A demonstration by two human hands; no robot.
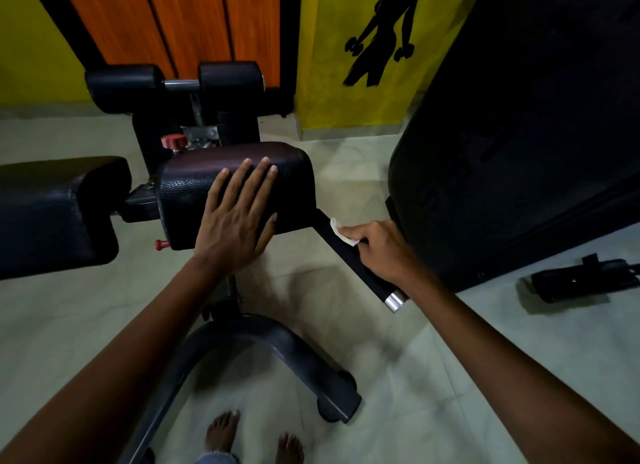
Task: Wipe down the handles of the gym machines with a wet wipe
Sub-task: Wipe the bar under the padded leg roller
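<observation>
Head view looks down on a black gym machine. Left hand [239, 217] lies flat on the pad [194, 186], fingers [258, 179] straight and spread a little, holding nothing. Right hand [377, 248] is wrapped round the handle [349, 259], a black bar that runs out from under the pad toward the lower right and ends in a silver cap [395, 299]. Its fingers are curled and press a white wipe [341, 231] against the top of the bar; the wipe pokes out on the pad side of the hand. A second pad [55, 214] sits to the left, and two roller cushions [173, 82] stand farther back. A red knob [174, 141] shows behind the pad and a smaller red pin [161, 244] at its lower left edge. Below, the grey curved base [256, 342] rests on the tiled floor [450, 377], with two bare feet [252, 436] at the bottom edge
</observation>
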